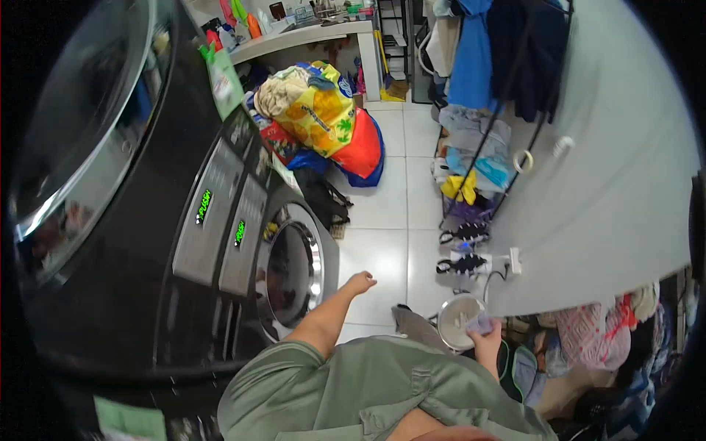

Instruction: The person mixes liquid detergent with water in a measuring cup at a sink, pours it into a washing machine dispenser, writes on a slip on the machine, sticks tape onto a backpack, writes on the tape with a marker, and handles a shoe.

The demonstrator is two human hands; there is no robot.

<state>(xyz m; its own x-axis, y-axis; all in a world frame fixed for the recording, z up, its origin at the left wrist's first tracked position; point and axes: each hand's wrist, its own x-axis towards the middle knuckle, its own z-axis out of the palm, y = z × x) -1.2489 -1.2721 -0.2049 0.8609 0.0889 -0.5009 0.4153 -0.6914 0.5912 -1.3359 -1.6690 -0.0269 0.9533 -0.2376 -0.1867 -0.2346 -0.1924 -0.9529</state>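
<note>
One small translucent cup [479,324] is grasped in our right hand [487,345], overlapping the right edge of a round, pale tub [454,323] in our view. We have our left hand [361,283] over the white tiled floor [375,253], near the front-loading washer [293,268]; its fingers look partly curled, but we cannot tell whether it is clenched.

White floor [376,253] is running open down the middle; bulging bags [312,117] are blocking far left, a rack [471,147] far right.
</note>
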